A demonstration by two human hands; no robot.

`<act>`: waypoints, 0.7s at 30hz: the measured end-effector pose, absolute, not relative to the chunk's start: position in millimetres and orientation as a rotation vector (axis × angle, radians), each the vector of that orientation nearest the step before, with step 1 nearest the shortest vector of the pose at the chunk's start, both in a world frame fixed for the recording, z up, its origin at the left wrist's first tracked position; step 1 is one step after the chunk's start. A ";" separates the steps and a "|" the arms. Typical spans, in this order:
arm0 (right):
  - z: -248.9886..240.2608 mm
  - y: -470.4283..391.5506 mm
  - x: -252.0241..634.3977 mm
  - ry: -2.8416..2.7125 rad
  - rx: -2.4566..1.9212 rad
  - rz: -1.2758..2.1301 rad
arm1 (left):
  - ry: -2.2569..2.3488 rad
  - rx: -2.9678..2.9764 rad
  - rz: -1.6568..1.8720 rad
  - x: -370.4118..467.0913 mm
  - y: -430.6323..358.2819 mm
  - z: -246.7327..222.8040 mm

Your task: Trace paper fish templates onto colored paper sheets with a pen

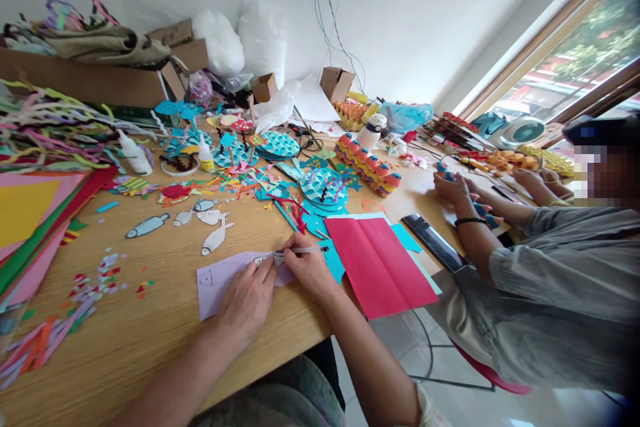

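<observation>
A sheet of purple paper (211, 295) lies at the table's front edge, with a fish outline drawn on its left part. My left hand (249, 295) rests flat on it, fingertips holding down a small pale paper fish (261, 259). In my right hand (307, 267) is a pen (310, 250), pinched between the fingers and slanting right. Its tip is beside the paper fish, partly hidden by my fingers. Beyond the sheet lie several cut-out paper fish, among them a blue-grey fish (148, 225) and a white fish (215, 239).
Red folded paper (380, 267) overhangs the front edge to my right, beside a dark phone (434, 242). Glue bottles (205, 155), paper scraps (95, 287) and turquoise crafts (323, 187) crowd the table. Coloured sheets (30, 213) lie left. A co-worker's hands (453, 188) handle a craft at right.
</observation>
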State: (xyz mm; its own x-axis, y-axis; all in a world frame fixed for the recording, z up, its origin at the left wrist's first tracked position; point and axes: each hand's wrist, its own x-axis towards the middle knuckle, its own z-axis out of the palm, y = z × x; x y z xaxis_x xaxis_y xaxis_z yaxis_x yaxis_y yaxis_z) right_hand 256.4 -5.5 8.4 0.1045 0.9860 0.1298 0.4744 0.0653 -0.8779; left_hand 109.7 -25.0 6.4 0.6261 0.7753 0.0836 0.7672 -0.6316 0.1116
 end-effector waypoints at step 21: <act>11.3 -12.8 253.9 -1.569 -1.522 0.719 | 1.322 2.774 0.204 109.6 -25.0 5.9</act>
